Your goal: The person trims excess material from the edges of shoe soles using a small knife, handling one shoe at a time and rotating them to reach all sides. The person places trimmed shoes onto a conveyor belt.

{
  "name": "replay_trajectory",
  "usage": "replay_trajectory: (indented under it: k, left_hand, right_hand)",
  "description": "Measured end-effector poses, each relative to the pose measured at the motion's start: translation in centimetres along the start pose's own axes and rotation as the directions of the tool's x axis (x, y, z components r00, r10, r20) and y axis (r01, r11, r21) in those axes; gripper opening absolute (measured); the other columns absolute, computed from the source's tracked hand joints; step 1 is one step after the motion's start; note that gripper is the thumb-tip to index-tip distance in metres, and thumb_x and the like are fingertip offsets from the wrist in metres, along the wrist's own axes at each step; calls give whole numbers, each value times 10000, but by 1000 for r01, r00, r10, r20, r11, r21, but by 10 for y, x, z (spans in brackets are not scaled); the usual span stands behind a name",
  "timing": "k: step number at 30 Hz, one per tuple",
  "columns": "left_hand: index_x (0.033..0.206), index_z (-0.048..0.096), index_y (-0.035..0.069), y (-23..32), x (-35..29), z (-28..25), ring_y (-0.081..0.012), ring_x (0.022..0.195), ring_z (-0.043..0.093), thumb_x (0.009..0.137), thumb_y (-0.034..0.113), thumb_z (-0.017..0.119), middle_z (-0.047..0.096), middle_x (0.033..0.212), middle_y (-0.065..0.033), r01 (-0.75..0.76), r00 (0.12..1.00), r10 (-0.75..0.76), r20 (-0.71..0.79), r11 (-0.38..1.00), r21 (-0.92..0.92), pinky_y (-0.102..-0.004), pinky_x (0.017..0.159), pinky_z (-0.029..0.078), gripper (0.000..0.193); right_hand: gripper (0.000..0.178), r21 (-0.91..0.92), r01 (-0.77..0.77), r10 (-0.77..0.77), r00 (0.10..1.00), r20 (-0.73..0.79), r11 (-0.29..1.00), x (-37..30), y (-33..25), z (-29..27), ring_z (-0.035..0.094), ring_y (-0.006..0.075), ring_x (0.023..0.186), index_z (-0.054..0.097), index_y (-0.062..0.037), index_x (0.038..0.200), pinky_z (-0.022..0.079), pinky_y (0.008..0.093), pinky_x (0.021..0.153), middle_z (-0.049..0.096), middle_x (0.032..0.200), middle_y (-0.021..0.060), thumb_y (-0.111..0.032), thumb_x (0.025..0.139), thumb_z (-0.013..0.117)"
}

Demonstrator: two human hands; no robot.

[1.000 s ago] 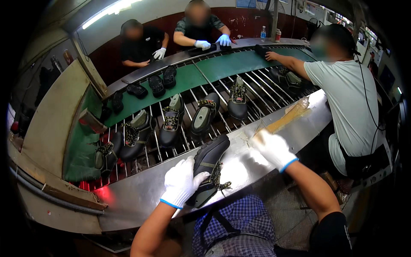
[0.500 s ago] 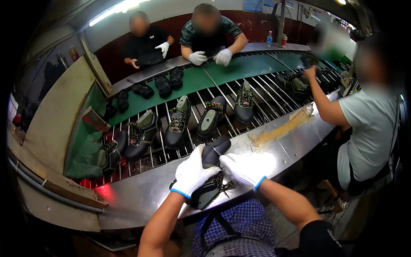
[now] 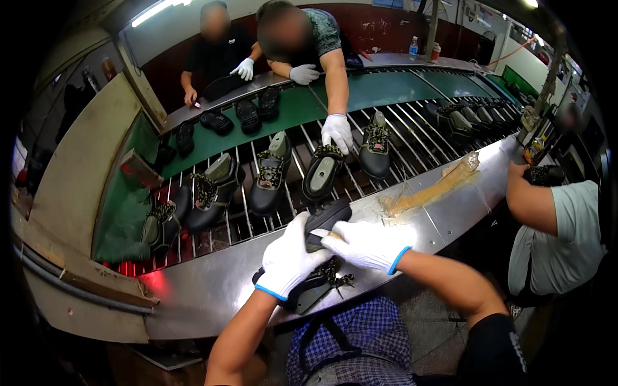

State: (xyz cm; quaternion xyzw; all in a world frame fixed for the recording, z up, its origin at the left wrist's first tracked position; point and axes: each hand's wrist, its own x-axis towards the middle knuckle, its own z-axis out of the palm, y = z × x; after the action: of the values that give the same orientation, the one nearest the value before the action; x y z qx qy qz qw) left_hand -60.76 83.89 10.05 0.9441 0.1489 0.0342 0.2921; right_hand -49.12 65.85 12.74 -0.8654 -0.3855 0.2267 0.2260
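Observation:
My left hand, in a white glove with a blue cuff, is closed around a black shoe at the near metal ledge. The shoe's toe points away from me, and its yellow-and-black laces hang out near my lap. My right hand, gloved alike, is closed on a slim pale-tipped tool whose kind I cannot make out. The tool's tip is against or just over the shoe's side. Just beyond, a black laced shoe on the metal rods is touched by a co-worker's gloved hand.
More black shoes on grey-green lasts stand along the rods, one of them to the right. Dark shoe parts lie on the green belt. Brown tape covers part of the metal ledge. A person sits at right.
A co-worker across the line has reached over to the shoe in front of me, which now sits slightly turned. The person at right has drawn back from the rods. My right hand has shifted slightly.

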Motion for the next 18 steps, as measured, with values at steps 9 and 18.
replay_trajectory:
  k: [9, 18]
  left_hand:
    - [1573, 477, 69, -9, -6, 8, -391, 1150, 749, 821, 478, 894, 713, 1381, -204, -143, 986, 149, -81, 987, 79, -445, 946, 613, 953]
    - [1510, 481, 37, -8, -9, 15, -388, 1133, 739, 856, 448, 864, 708, 1331, -206, -345, 931, 357, -83, 930, 129, -470, 921, 612, 862]
  right_hand:
    - [502, -264, -18, -21, 989, -146, 964, -20, 18, -4, 757, 446, 812, 653, -58, 1107, 597, 554, 761, 762, 876, 240, -554, 1062, 595]
    - [647, -108, 109, -110, 994, -6, 988, 47, 41, -38, 747, 442, 972, 671, -68, 1234, 575, 489, 871, 751, 1051, 249, -586, 877, 824]
